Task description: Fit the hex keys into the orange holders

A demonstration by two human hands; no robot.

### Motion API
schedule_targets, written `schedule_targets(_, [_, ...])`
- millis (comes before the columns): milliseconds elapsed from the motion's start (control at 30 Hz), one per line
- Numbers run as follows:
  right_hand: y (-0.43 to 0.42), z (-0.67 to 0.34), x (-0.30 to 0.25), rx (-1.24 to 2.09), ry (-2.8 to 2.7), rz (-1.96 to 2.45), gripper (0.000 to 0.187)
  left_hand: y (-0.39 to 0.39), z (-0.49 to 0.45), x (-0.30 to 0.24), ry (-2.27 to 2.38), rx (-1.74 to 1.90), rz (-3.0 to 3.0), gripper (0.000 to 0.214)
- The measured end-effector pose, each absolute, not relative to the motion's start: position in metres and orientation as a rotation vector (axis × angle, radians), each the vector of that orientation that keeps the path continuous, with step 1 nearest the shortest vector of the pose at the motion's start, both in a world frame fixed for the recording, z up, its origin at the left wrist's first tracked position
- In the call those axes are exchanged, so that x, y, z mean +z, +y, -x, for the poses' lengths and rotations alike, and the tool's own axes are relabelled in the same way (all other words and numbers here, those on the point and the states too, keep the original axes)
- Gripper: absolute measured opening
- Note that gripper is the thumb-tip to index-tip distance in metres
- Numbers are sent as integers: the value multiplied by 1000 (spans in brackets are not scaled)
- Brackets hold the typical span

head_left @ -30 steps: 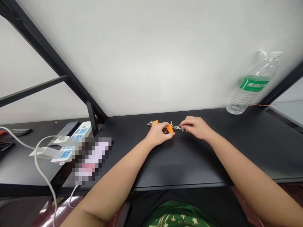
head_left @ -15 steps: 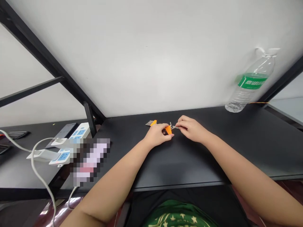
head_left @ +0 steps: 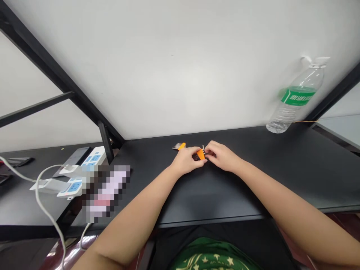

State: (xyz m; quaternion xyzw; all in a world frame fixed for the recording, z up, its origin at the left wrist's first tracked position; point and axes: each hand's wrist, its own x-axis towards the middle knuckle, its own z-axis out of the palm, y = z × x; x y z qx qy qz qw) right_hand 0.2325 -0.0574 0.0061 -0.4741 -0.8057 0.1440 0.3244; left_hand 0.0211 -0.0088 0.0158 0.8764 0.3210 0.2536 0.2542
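My left hand (head_left: 185,161) is closed on an orange hex key holder (head_left: 200,154), pinched between thumb and fingers just above the black table. A bent silver hex key (head_left: 203,147) sticks up at the holder's right side. My right hand (head_left: 221,155) is closed at that same side, its fingertips pinching metal hex keys close against the holder; how many is hidden by the fingers. Beyond my left hand lies a second orange holder (head_left: 182,146) with several silver keys (head_left: 177,146) fanned out to the left.
A clear water bottle (head_left: 298,95) with a green label stands at the back right by the wall. To the left are a white power strip (head_left: 97,153) with plugs, a blurred-out phone (head_left: 112,187), a dark flat device (head_left: 74,159) and a white cable (head_left: 46,210).
My right hand has moved left, up to the orange holder, and the metal length between them is now mostly covered. My left hand stays where it was.
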Motion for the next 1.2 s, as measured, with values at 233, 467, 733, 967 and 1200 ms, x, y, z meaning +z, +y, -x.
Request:
schedule_targets(233, [-45,-257,-3,207,-2116,1551,5,-7,-20,12,875,674,-2345,24])
schedule_targets(467, [-33,-277,-8,363,-1990,1787,12,-4,-18,7,920,651,-2318,30])
schedule_targets(733, [-32,-272,-7,395,-1949,1830,11,-3,-19,8,928,648,-2330,33])
schedule_targets(967, [-35,-274,4,381,-2011,2025,9,-4,-18,8,943,650,-2338,36])
schedule_targets(1200, [-43,-280,13,512,-1976,2173,12,-3,-17,6,952,667,-2332,35])
